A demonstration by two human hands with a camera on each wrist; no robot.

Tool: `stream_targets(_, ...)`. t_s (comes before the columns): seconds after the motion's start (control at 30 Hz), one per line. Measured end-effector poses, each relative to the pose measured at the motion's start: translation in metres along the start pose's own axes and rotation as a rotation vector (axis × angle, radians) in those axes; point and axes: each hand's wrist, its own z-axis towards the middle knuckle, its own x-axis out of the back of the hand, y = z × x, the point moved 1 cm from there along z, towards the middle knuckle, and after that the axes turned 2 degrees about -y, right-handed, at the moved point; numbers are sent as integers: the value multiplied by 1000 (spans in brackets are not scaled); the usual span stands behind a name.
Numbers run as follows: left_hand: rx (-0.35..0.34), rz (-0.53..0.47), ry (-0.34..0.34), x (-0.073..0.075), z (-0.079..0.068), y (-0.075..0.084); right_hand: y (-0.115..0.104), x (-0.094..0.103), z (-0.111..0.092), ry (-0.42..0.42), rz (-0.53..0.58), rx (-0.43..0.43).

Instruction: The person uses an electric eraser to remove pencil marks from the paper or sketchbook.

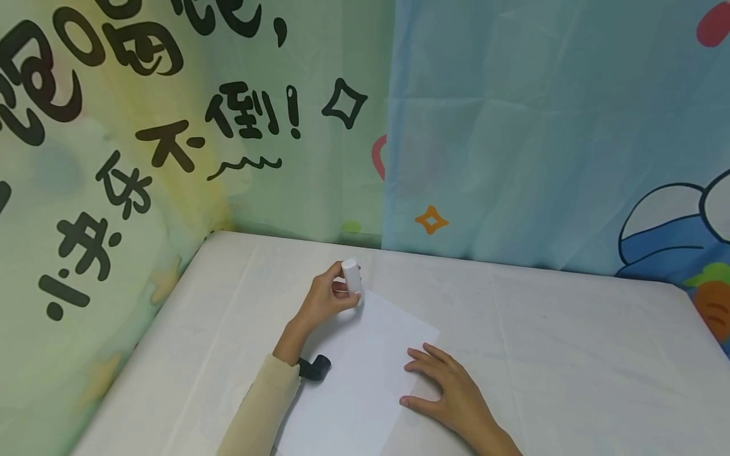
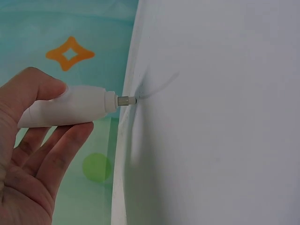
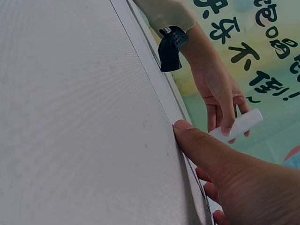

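Note:
My left hand grips a white electric eraser near the far end of a white sheet of paper. In the left wrist view, the eraser's metal collar and small tip meet the paper, or come very close to it. A faint grey line or shadow runs from the tip. The thumb lies along one side of the white body, the fingers on the other. At the paper's right edge my right hand rests with spread, relaxed fingers, holding nothing. Its thumb lies by that edge in the right wrist view.
A white cloth covers the table. Behind it hang a green curtain with black lettering and a blue curtain with cartoon prints. A black wrist camera sits on my left wrist, above the paper.

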Motion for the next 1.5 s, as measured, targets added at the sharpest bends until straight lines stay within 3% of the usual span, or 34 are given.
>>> stream_targets(0.4, -32, -5, -7, 1, 0, -2, 0, -1, 0, 9, -2, 7)
stream_targets(1.07, -16, 44, -27, 0, -1, -3, 1, -1, -1, -5, -3, -18)
stream_targets(1.5, -7, 56, -23, 1, 0, -4, 1, -1, 0, 15, -16, 13)
